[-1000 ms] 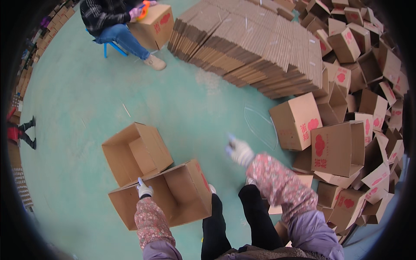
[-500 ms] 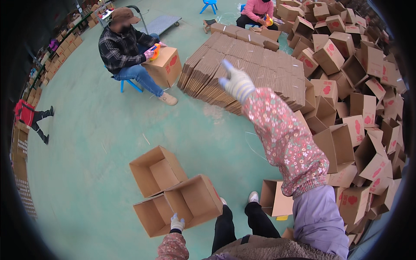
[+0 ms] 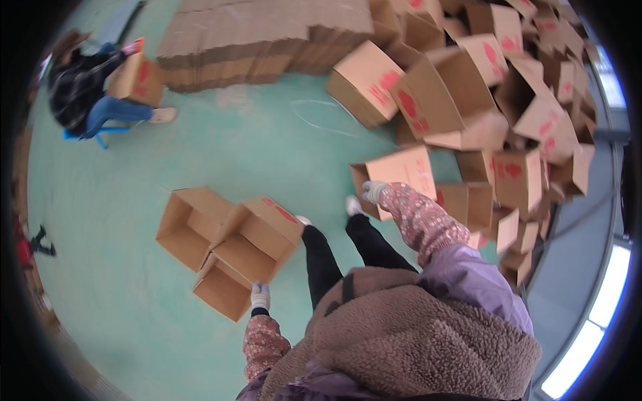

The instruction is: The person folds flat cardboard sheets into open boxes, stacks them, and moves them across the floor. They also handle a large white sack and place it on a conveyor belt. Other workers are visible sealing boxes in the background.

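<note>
Three open, empty cardboard boxes stand grouped on the green floor: a left box, a box with red print, and a near box. My left hand, in a pale knit glove, is closed on the right edge of the near box. My right hand, gloved alike, is at the open end of another cardboard box by my right foot. Its fingers look apart and slightly curled; the picture is somewhat blurred there, and I see no firm grip.
A big heap of open cardboard boxes rises at the right. Flat folded cardboard is stacked at the far side. A seated person at the far left has a hand on a box. A grey wall with bright windows runs along the right.
My right hand has come back from above the stacked cardboard to the box by my right foot. The view has turned right and downward. My left hand stays at the near box.
</note>
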Demonstrator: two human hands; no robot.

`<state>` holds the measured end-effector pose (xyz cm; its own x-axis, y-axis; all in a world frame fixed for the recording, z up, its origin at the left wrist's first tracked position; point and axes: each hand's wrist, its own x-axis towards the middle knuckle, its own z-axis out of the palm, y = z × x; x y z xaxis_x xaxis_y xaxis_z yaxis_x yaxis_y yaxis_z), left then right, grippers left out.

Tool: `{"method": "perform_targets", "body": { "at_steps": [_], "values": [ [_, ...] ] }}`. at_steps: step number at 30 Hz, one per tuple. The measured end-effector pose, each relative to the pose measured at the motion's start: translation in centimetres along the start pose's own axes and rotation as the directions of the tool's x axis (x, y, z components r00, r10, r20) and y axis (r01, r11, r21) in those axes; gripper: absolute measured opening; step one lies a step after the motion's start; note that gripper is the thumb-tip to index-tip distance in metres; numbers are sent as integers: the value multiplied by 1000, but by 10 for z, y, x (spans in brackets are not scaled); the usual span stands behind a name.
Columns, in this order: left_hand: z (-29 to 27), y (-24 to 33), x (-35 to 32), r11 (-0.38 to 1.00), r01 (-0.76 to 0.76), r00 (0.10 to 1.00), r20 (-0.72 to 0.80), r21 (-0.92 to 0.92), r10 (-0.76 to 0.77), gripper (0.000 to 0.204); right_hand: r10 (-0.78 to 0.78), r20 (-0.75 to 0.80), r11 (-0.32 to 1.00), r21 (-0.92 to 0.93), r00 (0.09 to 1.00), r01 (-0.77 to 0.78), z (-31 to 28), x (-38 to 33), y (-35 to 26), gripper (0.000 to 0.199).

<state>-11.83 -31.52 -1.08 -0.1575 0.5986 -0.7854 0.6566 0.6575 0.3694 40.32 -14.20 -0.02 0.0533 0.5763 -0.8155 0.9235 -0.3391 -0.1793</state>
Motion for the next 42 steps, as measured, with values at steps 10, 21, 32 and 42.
{"method": "perform_targets", "body": {
  "at_steps": [10, 21, 32, 42],
  "values": [
    [58, 95, -49, 962, 124, 978, 192, -241, -78, 38, 356, 112, 854, 363, 928, -372, 51, -34, 122, 51],
    [164, 191, -111, 953, -304, 889, 363, 10, 280, 37, 514, 18, 809, 322, 858, -491, 24, -18, 145, 81],
    [180, 158, -115, 942, -294, 902, 372, 162, 218, 29, 610, -81, 781, 229, 788, -581, 93, 72, 88, 98],
    [169, 121, -100, 977, -196, 940, 299, 86, 162, 25, 702, -232, 712, 206, 674, -671, 107, 107, 112, 86]
  ]
}}
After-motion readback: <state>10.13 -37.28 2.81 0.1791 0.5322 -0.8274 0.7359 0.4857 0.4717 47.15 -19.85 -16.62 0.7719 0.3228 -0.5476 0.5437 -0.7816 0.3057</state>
